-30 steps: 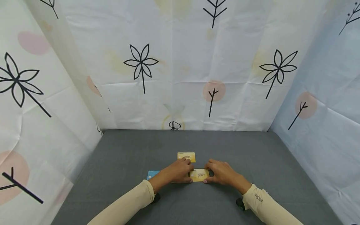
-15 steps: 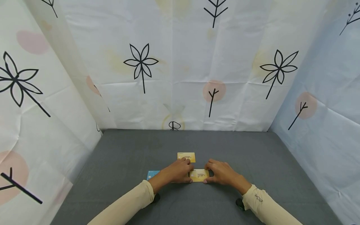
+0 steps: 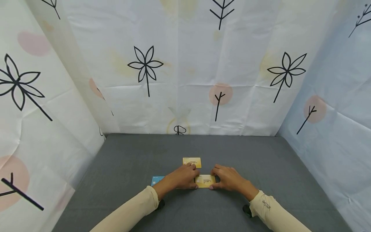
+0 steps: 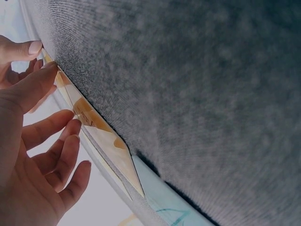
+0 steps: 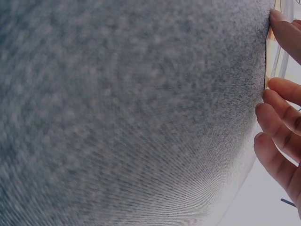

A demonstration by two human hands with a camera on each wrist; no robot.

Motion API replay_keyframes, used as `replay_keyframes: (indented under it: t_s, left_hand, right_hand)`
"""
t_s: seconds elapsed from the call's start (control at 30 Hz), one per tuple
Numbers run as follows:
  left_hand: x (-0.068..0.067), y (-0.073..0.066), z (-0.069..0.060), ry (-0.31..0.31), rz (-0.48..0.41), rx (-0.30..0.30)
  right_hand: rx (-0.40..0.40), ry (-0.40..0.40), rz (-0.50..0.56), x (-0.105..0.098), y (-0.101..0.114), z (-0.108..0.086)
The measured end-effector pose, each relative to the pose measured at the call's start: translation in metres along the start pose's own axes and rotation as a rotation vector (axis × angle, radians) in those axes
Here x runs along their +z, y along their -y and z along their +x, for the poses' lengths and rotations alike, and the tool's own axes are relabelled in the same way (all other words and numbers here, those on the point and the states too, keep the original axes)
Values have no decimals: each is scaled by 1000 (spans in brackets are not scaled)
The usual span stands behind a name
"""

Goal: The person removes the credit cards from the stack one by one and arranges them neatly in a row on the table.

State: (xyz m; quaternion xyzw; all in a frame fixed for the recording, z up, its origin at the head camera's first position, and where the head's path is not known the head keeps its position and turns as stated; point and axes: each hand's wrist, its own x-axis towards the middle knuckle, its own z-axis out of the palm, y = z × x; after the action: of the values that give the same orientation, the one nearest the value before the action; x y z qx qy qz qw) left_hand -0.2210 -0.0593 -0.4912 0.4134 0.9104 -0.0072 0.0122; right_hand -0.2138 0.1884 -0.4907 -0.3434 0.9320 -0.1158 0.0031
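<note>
Flat on the grey table lies a yellow bank card (image 3: 204, 181) between both hands. My right hand (image 3: 230, 178) pinches its right end, thumb at the near corner and index finger at the far corner; the right wrist view shows these fingertips at the card's edge. My left hand (image 3: 184, 177) covers most of another yellow card (image 4: 110, 141), with thumb and index finger on its opposite long edges. A blue card (image 3: 157, 179) adjoins that one on the left, partly hidden by the left wrist. Farther back is one more yellow card (image 3: 192, 160), its near edge partly behind the left fingers.
The grey table (image 3: 139, 148) stretches to a white patterned cloth (image 3: 197, 64) at the back, with similar cloth walls at left and right. Black bands show at both wrists below the cream sleeves (image 3: 130, 209).
</note>
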Motion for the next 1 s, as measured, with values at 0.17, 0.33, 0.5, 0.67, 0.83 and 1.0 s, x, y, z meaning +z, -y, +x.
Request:
replay_keyframes:
  t_s: [0.17, 0.33, 0.5, 0.67, 0.83, 1.0]
  left_hand:
    - [2, 0, 0, 12, -12, -10]
    - [1, 1, -2, 20, -25, -14]
    - [0, 4, -3, 12, -48, -15]
    - [-3, 9, -5, -13, -79, -25]
    - [-2, 14, -6, -35, -83, -26]
    - [-2, 18, -7, -27, -105, -46]
  right_hand:
    - [4, 7, -5, 2, 0, 0]
    - [2, 6, -3, 2, 1, 0]
    - [1, 2, 4, 1, 2, 0]
    - [13, -2, 17, -2, 3, 1]
    - [3, -20, 10, -7, 4, 5]
    - [14, -22, -10, -11, 5, 13]
